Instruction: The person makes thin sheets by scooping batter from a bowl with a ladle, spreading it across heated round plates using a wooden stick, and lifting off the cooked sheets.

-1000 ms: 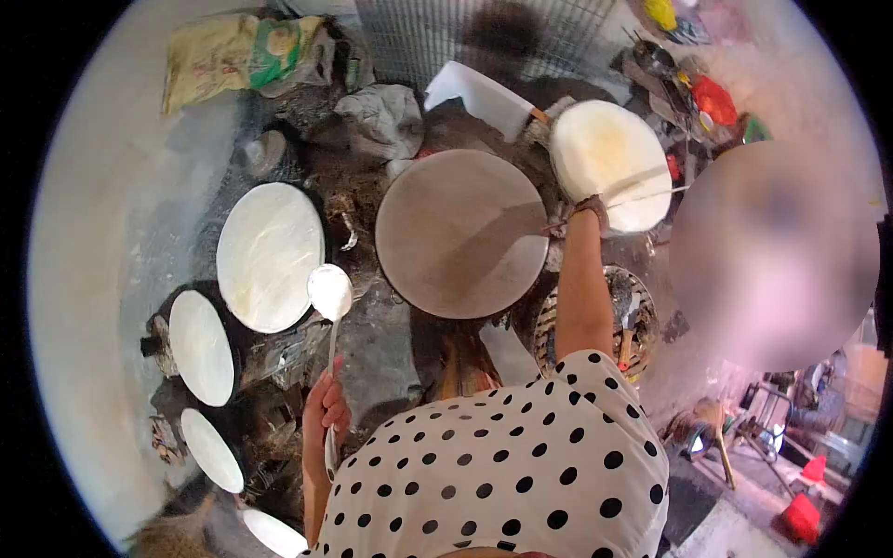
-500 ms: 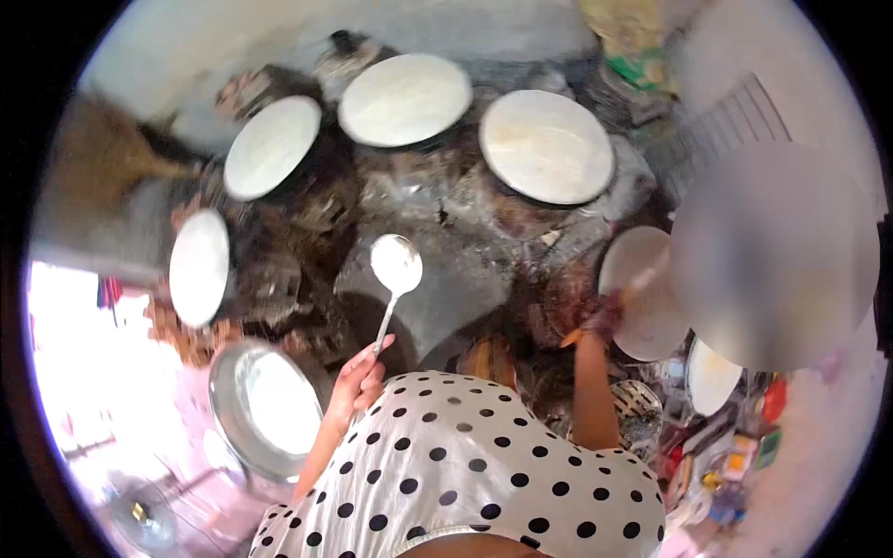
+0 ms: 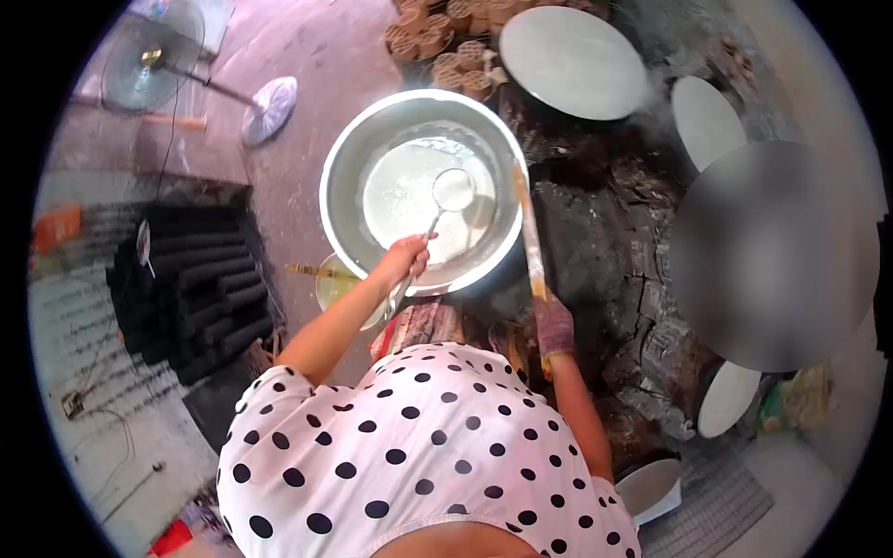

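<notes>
Pinkish floor (image 3: 307,56) spreads across the upper left of my head view, and dark, littered ground (image 3: 595,232) runs along the right. From where I watch, the bare left hand (image 3: 407,260) has its fingers wrapped around the handle of a ladle (image 3: 454,190), narrow and gripping. The ladle's long axis slants from beneath that palm forward and to the right, so the round end lies ahead of the fingers, over the middle of a wide metal basin (image 3: 348,197). White liquid (image 3: 398,186) covers the basin's bottom. A shadow just right of the ladle's round end makes me judge that it hangs above the liquid, though I can't tell how full it is.

Of the two, the left hand is nearer the liquid, reaching in over the near rim. The gloved right hand (image 3: 555,327) is outside the basin, to the near right, its fingers closed on a long flat stick (image 3: 531,237). That stick points forward, overlapping the basin's right edge; whether they touch I can't tell.

Farther out, a pale bowl (image 3: 337,299) sits by the basin's near-left side, brown briquettes (image 3: 423,33) lie beyond it, and a round plate (image 3: 574,63) lies forward and right.
</notes>
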The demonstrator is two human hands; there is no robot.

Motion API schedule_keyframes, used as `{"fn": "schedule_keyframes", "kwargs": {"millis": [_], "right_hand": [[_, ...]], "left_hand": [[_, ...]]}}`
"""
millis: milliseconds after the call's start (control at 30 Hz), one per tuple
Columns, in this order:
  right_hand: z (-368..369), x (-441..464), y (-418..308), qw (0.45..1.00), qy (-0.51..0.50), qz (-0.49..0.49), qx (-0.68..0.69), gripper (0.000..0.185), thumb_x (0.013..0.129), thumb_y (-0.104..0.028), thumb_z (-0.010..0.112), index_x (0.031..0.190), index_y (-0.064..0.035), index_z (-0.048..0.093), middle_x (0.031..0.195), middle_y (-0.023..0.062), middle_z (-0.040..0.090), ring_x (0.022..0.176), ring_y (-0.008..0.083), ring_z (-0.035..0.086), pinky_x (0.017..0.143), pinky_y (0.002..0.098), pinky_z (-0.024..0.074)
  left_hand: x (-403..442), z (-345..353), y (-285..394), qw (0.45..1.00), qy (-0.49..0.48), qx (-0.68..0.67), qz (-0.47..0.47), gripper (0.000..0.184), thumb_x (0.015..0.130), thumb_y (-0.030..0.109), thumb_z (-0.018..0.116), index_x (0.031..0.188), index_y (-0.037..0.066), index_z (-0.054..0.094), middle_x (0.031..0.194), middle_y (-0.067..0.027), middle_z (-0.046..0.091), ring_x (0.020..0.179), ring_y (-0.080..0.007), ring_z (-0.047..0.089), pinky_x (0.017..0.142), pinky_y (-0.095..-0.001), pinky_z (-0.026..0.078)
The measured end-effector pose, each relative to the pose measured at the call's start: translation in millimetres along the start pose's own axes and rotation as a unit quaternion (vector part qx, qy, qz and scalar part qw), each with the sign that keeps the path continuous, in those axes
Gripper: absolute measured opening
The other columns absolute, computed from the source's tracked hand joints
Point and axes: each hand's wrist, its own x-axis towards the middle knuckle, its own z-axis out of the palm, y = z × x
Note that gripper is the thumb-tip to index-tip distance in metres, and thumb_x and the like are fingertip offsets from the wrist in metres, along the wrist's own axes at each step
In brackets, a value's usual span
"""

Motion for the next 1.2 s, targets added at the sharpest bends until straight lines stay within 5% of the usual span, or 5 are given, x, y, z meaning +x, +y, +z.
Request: {"fn": "schedule_keyframes", "kwargs": {"millis": [267, 367, 600, 933, 1200], "right_hand": [[133, 182, -32, 0.911, -0.005, -0.32, -0.262, 0.041, 0.093, -0.017, 0.043, 0.134, -0.0241, 0.043, 0.072, 0.0077, 0.054, 0.05, 0.022, 0.054, 0.042, 0.0372, 0.0443], [161, 213, -93, 0.93, -0.211, 0.301, -0.027, 0.043, 0.093, -0.016, 0.042, 0.135, -0.0224, 0.04, 0.069, 0.0083, 0.052, 0.048, 0.0211, 0.054, 0.039, 0.0371, 0.0422], [125, 154, -41, 0.948, -0.228, -0.029, -0.222, 0.044, 0.088, -0.019, 0.049, 0.132, -0.0166, 0.048, 0.101, 0.0183, 0.062, 0.095, 0.0275, 0.062, 0.08, 0.0367, 0.0504], [152, 151, -105, 0.89, -0.211, 0.4, 0.054, 0.046, 0.089, -0.021, 0.046, 0.135, -0.0144, 0.046, 0.115, 0.0178, 0.061, 0.093, 0.0314, 0.063, 0.079, 0.0403, 0.0496], [111, 59, -92, 0.931, -0.192, -0.149, -0.271, 0.048, 0.089, -0.014, 0.049, 0.135, -0.007, 0.042, 0.126, 0.0177, 0.053, 0.085, 0.028, 0.064, 0.074, 0.0368, 0.0522]], "left_hand": [[187, -148, 25, 0.988, 0.136, 0.065, 0.015, 0.022, 0.094, 0.015, 0.042, 0.094, 0.0, 0.057, 0.06, -0.0022, 0.049, 0.047, -0.0124, 0.045, 0.045, -0.0275, 0.037], [243, -174, 19, 0.913, 0.189, 0.356, 0.063, 0.027, 0.089, 0.017, 0.046, 0.076, -0.002, 0.06, 0.061, -0.0129, 0.058, 0.052, -0.0199, 0.057, 0.052, -0.0342, 0.045], [193, -162, 20, 0.895, 0.145, 0.422, -0.001, 0.028, 0.085, 0.017, 0.047, 0.101, 0.002, 0.065, 0.08, -0.0213, 0.065, 0.071, -0.0334, 0.065, 0.068, -0.0427, 0.05], [239, -118, -47, 0.885, 0.229, 0.399, 0.077, 0.028, 0.087, 0.014, 0.047, 0.11, 0.0, 0.058, 0.075, -0.0143, 0.061, 0.064, -0.0263, 0.06, 0.059, -0.0363, 0.048], [75, -33, -12, 0.982, 0.115, -0.147, 0.02, 0.03, 0.096, 0.013, 0.039, 0.124, 0.001, 0.044, 0.057, 0.0054, 0.035, 0.042, -0.0062, 0.032, 0.041, -0.022, 0.029]]}}
